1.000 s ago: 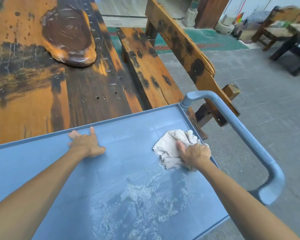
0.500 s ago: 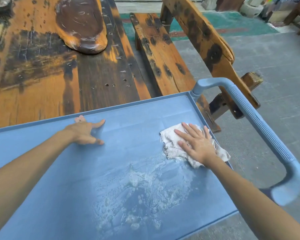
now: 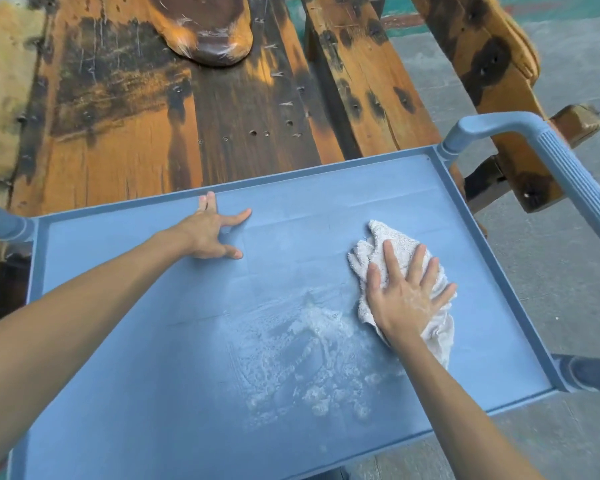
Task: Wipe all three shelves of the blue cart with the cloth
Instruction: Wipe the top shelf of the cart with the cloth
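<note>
Cloth (image 3: 388, 247) under right hand (image 3: 404, 299) on shelf (image 3: 136, 358)

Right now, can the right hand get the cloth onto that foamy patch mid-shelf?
Probably yes. The right hand presses flat on the cloth, and the foamy patch lies just beside it on the top shelf. Nothing sits between; the left hand rests farther off.

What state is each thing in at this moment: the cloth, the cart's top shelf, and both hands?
White terry cloth: crumpled, flat on the shelf, pressed under the right hand.
Blue plastic cart's top shelf: partly wiped, soapy white residue in the middle.
Right hand: fingers straight and spread, pressing the cloth.
Left hand: fingers spread, resting on the shelf near its far rim.
</note>
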The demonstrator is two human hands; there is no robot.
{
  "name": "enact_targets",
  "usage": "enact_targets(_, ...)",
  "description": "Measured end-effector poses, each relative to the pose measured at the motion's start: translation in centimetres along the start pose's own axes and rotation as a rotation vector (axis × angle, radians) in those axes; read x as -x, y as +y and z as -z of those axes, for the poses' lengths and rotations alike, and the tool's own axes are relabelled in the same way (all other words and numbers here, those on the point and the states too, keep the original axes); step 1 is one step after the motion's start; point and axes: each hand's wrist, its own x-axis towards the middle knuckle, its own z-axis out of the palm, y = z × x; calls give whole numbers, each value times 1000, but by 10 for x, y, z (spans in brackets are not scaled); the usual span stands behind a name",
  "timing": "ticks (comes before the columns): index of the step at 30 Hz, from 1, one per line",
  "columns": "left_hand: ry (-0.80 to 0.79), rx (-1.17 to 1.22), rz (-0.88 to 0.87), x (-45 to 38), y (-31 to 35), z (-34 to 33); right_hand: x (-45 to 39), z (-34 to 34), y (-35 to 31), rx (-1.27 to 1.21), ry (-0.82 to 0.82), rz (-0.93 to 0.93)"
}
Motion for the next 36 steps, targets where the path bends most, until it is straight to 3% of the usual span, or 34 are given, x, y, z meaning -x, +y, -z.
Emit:
enact_targets(6,108,144,-26,8,-8,-7,41,-17,-41,-9,-26,18)
enact_targets(13,447,151,-93,88,-61,-64,46,-10,-45,8,-55,7)
enact_targets(18,700,170,262,164,-143,-103,53,-5,-52,12,-54,-15)
enact_targets(21,668,355,378,185,-172,-123,67,-5,-66,-2,-61,-55)
enact_targets(24,704,614,313,186,-184,-129,87,-13,-87,-2,-74,-60)
enact_targets(28,738,1148,299,190,-192,-121,110,-25,-116,2,-81,-22)
enact_targets(36,693,1142,291,188,-193,-125,142,-44,-171,54,-107,141)
